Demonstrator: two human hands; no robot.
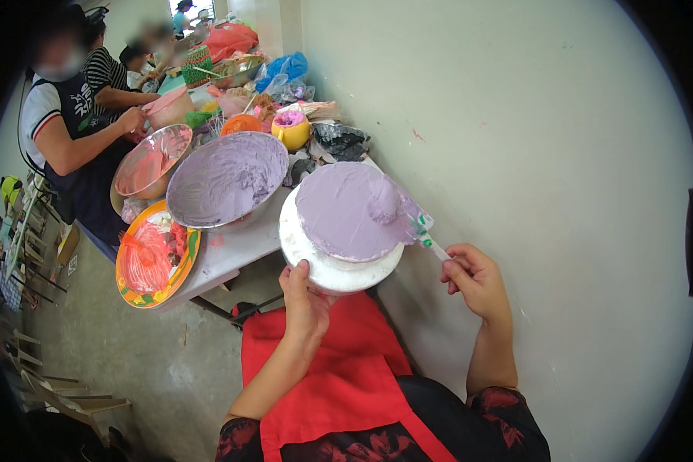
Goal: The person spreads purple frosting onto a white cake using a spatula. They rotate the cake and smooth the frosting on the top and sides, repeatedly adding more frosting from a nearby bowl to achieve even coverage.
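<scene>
A round cake (335,212) coated in lilac frosting sits on a wider white round base (339,274). My left hand (306,304) grips the base's near edge, thumb on top and fingers mostly hidden beneath. In my right hand (477,281) is the handle of a spatula (436,248), white with green marks. Its blade, smeared with lilac frosting, meets the cake's right edge. A raised mound of frosting (383,208) stands on top of the cake near the blade.
Left of the cake, a metal bowl (260,209) of lilac frosting stands on the table (242,254). Nearby are a pink-smeared bowl (154,163), an orange-rimmed plate (123,271) and a yellow cup (292,137). A wall (547,154) rises at right; a co-worker (77,123) stands across.
</scene>
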